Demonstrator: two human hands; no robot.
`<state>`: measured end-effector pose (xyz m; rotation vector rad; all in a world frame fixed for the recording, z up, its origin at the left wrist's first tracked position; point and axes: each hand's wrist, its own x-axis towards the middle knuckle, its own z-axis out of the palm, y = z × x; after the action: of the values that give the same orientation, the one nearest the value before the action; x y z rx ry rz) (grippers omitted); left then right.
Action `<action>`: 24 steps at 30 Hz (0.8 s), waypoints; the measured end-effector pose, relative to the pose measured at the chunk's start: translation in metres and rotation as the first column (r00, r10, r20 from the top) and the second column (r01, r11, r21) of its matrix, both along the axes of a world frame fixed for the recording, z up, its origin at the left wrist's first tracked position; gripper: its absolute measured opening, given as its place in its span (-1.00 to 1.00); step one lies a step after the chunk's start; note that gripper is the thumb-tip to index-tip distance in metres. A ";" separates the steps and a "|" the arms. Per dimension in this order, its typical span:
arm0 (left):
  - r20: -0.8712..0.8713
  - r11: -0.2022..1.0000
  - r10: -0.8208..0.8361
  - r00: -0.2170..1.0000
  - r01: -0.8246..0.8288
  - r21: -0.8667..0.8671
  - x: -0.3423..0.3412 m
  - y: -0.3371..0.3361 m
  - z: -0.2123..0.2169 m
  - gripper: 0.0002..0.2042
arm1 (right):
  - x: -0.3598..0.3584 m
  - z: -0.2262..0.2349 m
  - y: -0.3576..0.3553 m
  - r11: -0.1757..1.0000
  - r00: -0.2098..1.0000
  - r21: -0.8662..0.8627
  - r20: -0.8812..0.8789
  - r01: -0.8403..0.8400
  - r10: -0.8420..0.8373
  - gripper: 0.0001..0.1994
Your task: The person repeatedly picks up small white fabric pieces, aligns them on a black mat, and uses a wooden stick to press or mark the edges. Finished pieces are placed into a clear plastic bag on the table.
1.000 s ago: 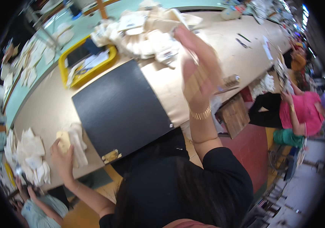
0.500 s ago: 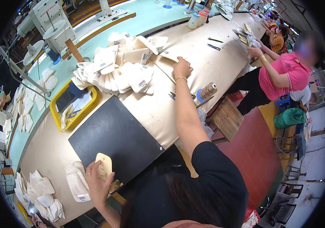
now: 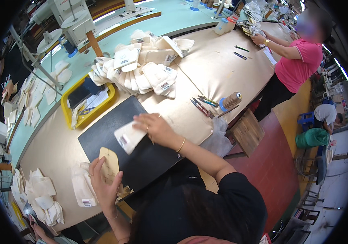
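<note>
My left hand [image 3: 104, 188] holds a pale yellow template [image 3: 109, 162] upright at the near left edge of a black mat [image 3: 151, 156]. Thumb and fingers grip its sides, and small dark marks show on its face. Over the middle of the mat, my right hand [image 3: 157, 129] pinches a white padded piece [image 3: 128, 137] with a printed label. Its fingers lie on the piece's far right corner; whether it touches the mat I cannot tell. A small stack of white pieces [image 3: 83, 185] lies left of my left hand.
Beyond the mat spreads a large heap of white pieces [image 3: 155, 77]. A yellow tray [image 3: 111, 95] stands left of it. Thread snips [image 3: 201, 106] and a thread cone [image 3: 231, 101] are at the right. A co-worker in pink [image 3: 300, 61] handles pieces farther along. More pieces [image 3: 44, 195] lie at lower left.
My right hand has come back from the far side of the table to the mat, bringing a white padded piece. My left hand keeps its hold on the template, almost in place.
</note>
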<state>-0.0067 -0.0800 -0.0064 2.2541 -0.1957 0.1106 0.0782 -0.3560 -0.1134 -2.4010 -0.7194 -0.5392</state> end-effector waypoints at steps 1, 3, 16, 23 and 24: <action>-0.017 1.000 0.009 1.000 -0.008 0.015 -0.001 -0.001 -0.003 -0.37 | -0.007 -0.002 0.010 0.999 0.998 -0.021 -0.047 -0.049 0.048 -0.51; -0.031 0.998 0.018 0.999 -0.016 0.055 -0.003 -0.002 -0.011 -0.38 | -0.021 -0.002 0.022 0.984 0.966 -0.103 -0.230 -0.147 0.120 -0.45; 0.113 0.888 -0.280 0.953 0.212 0.409 0.025 -0.040 -0.073 -0.45 | -0.059 0.001 0.002 0.806 0.885 0.553 -0.458 0.212 0.081 -0.60; 0.035 0.895 -0.261 0.965 0.228 0.383 0.029 -0.041 -0.069 -0.47 | -0.061 -0.005 0.007 0.784 0.889 0.583 -0.448 0.213 0.092 -0.66; -0.002 0.890 -0.253 0.968 0.233 0.391 0.026 -0.041 -0.067 -0.47 | -0.060 -0.005 0.007 0.786 0.888 0.582 -0.450 0.209 0.097 -0.67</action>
<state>0.0191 -0.1213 -0.0729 2.6008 -0.5694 -0.0099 0.0178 -0.3492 -0.1189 -1.8112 -0.1989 -0.1609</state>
